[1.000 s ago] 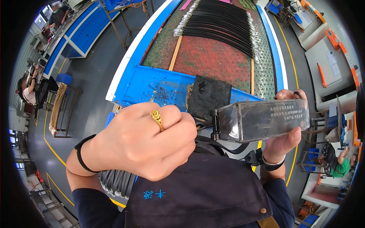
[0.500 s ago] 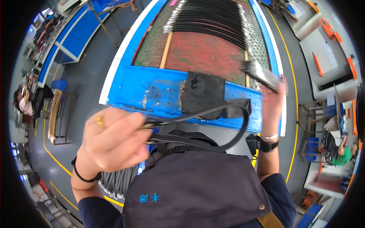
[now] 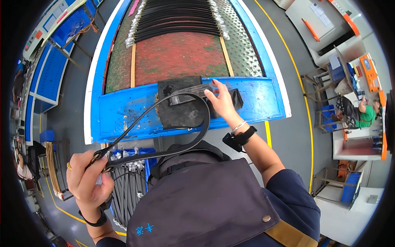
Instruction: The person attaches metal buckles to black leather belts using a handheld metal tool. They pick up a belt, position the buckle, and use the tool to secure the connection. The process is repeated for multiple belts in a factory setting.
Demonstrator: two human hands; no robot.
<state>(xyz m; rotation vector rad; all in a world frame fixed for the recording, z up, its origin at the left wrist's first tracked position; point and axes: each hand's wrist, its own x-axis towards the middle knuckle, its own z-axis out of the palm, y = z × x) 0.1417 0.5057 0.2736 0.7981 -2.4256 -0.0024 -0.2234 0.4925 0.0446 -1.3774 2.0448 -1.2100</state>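
My left hand is closed on the two ends of a black strap, each fitted with a metal ring. The strap bows out to the right in a long loop and passes over a black pad at the front of a blue-framed table. At the pad's upper right, my right hand pinches one end of a flat, shiny dark metal bar. The bar's other end is over the pad, partly behind the strap. A small black block shows beside my right wrist.
Several black straps with wrapped ends lie in a row across two wooden strips farther up the table. More straps hang beside my left forearm. A person in green sits at the right; work benches stand on both sides.
My right hand has brought the metal bar left and down from the table's right side to the pad. My left hand has moved left and down, stretching out the strap loop.
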